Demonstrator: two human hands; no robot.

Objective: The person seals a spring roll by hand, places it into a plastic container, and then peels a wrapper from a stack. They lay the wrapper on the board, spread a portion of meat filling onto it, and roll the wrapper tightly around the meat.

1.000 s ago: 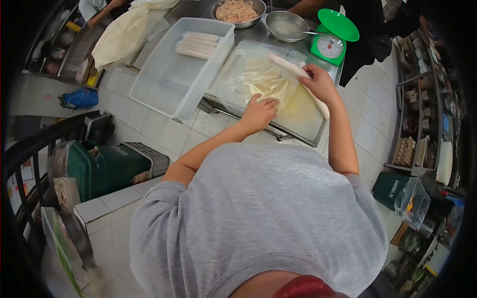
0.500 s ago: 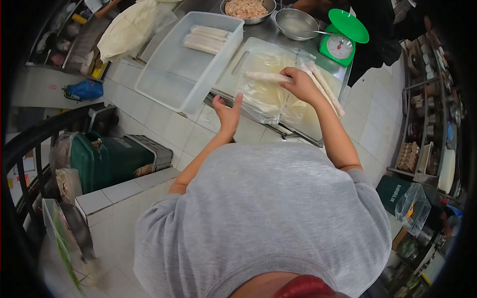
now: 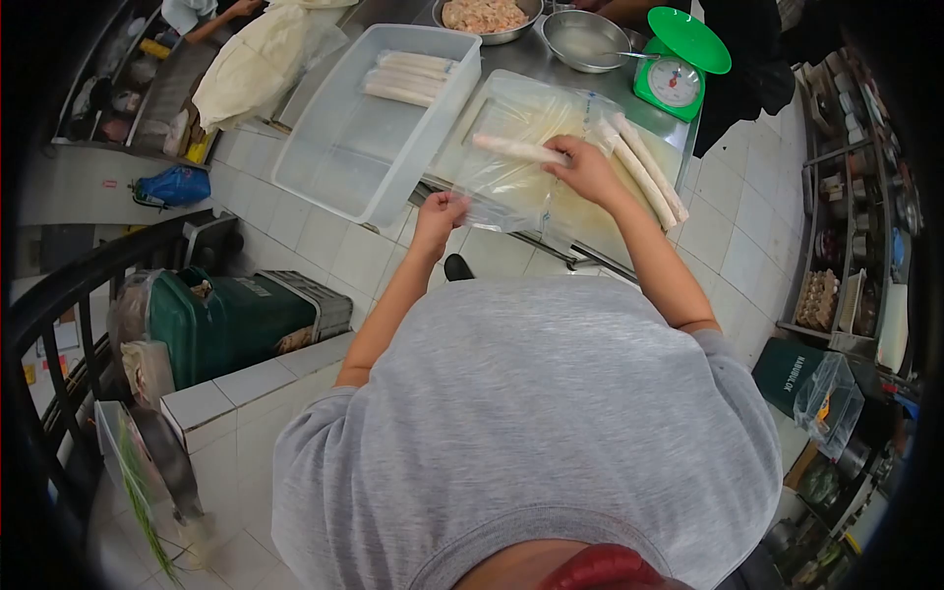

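A long pale roll (image 3: 511,148), pinkish at its end, lies across a clear plastic bag (image 3: 501,202). My right hand (image 3: 587,172) is closed around the roll's right end. My left hand (image 3: 436,226) pinches the bag's near left corner at the table's front edge. More long pale rolls (image 3: 644,182) lie side by side to the right of my right hand, on a tray (image 3: 602,239) that also bears the bag. In the clear plastic tub (image 3: 324,187) on the left, several bagged rolls (image 3: 403,81) rest at the far end.
Behind the tray stand a bowl of pinkish filling (image 3: 484,15), a metal bowl with cloudy liquid and a spoon (image 3: 582,44), and a green scale (image 3: 674,84). A dark-clothed person (image 3: 742,88) is at the back right. A cloth-like bundle (image 3: 251,64) lies left of the tub.
My left hand has gone from open beside the tray to pinching the bag's corner. My right hand and the roll have shifted slightly left.
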